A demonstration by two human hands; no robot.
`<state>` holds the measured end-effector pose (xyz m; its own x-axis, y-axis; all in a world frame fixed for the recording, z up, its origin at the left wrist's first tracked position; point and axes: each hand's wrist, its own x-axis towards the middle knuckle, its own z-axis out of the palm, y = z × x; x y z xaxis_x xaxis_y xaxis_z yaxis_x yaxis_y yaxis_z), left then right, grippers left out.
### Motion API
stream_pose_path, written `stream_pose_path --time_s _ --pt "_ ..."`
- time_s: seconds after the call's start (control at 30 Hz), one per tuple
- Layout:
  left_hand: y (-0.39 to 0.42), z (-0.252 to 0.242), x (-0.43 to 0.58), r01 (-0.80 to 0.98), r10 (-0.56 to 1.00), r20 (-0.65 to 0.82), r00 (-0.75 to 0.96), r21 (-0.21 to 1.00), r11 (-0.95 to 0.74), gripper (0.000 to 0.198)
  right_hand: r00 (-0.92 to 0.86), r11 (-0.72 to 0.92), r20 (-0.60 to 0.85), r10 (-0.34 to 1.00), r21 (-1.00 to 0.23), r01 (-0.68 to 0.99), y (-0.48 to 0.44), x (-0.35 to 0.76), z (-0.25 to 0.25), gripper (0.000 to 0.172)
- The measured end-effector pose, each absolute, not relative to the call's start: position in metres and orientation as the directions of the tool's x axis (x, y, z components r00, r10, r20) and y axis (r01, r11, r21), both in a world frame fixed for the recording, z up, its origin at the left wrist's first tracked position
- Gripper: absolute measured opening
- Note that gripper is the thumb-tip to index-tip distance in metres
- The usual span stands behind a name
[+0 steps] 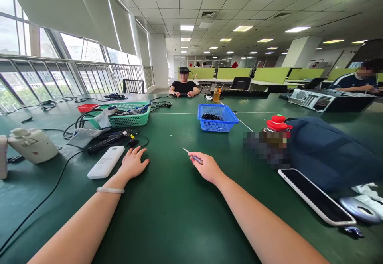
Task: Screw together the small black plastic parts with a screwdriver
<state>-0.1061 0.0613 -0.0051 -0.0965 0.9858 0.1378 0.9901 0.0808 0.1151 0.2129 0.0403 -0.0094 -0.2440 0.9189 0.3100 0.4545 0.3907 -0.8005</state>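
Note:
My left hand (pixel 134 163) lies on the green table with its fingers spread, holding nothing. Just left of it is a white power bank (pixel 106 162); a black cylindrical tool (pixel 109 141) with a cable lies behind that. My right hand (pixel 208 167) is closed around a small screwdriver (pixel 198 159). Its thin metal shaft points left and away from me, and part of the handle is hidden by the fingers. Beyond this hand stands a blue plastic basket (pixel 217 127) with black items inside.
A green basket (pixel 131 119) with gloves and cables stands at the back left, near a whitish jug (pixel 32 146). Along the right are a red-lidded bottle (pixel 278 124), a dark blue bag (pixel 329 152) and a phone (pixel 317 196). A person (pixel 183 83) sits opposite.

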Motion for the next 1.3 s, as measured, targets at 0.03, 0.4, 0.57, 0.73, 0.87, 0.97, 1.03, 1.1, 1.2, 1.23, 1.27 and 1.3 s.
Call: stream_pose_path --time_s 0.03,0.4,0.57,0.73,0.87,0.97,1.03,1.1,1.2,1.23,1.27,1.3 --pt "0.059 -0.006 -0.104 0.989 0.986 0.116 -0.121 0.102 0.110 0.062 -0.286 0.418 0.311 0.906 -0.754 0.506 0.037 0.212 -0.006 0.031" --pt "0.047 0.006 -0.082 0.972 0.970 0.104 -0.221 -0.061 0.228 0.066 -0.452 0.467 0.179 0.874 -0.570 0.677 0.026 0.210 -0.003 0.035" --pt "0.042 0.011 -0.073 0.956 0.955 0.215 -0.203 -0.169 0.241 0.065 -0.461 0.428 0.096 0.882 -0.570 0.701 0.027 0.213 0.002 0.037" --pt "0.041 0.014 -0.070 0.938 0.949 0.241 -0.203 -0.230 0.259 0.068 -0.452 0.415 0.094 0.887 -0.590 0.693 0.027 0.215 -0.001 0.037" --pt "0.042 0.010 -0.075 0.931 0.946 0.254 -0.201 -0.250 0.265 0.066 -0.447 0.420 0.116 0.887 -0.604 0.678 0.031 0.215 -0.005 0.037" --pt "0.045 0.006 -0.079 0.935 0.943 0.251 -0.219 -0.221 0.277 0.067 -0.451 0.432 0.135 0.882 -0.611 0.663 0.034 0.214 -0.005 0.037" --pt "0.047 0.005 -0.082 0.943 0.946 0.199 -0.257 -0.161 0.290 0.068 -0.457 0.441 0.145 0.878 -0.620 0.650 0.035 0.214 -0.005 0.037" --pt "0.048 0.005 -0.083 0.945 0.945 0.128 -0.301 -0.090 0.313 0.068 -0.458 0.441 0.149 0.876 -0.632 0.637 0.035 0.214 -0.004 0.037" --pt "0.047 0.008 -0.081 0.942 0.943 0.060 -0.328 -0.048 0.331 0.068 -0.441 0.416 0.136 0.887 -0.649 0.637 0.033 0.214 -0.004 0.037" --pt "0.047 0.008 -0.081 0.942 0.943 0.052 -0.328 -0.050 0.331 0.068 -0.436 0.407 0.127 0.891 -0.650 0.642 0.032 0.214 -0.004 0.037" --pt "0.047 0.009 -0.081 0.944 0.945 0.050 -0.324 -0.055 0.326 0.067 -0.434 0.401 0.118 0.893 -0.649 0.647 0.031 0.214 -0.003 0.037" --pt "0.047 0.009 -0.081 0.946 0.948 0.058 -0.314 -0.062 0.318 0.068 -0.434 0.396 0.110 0.894 -0.648 0.651 0.031 0.214 -0.003 0.037"
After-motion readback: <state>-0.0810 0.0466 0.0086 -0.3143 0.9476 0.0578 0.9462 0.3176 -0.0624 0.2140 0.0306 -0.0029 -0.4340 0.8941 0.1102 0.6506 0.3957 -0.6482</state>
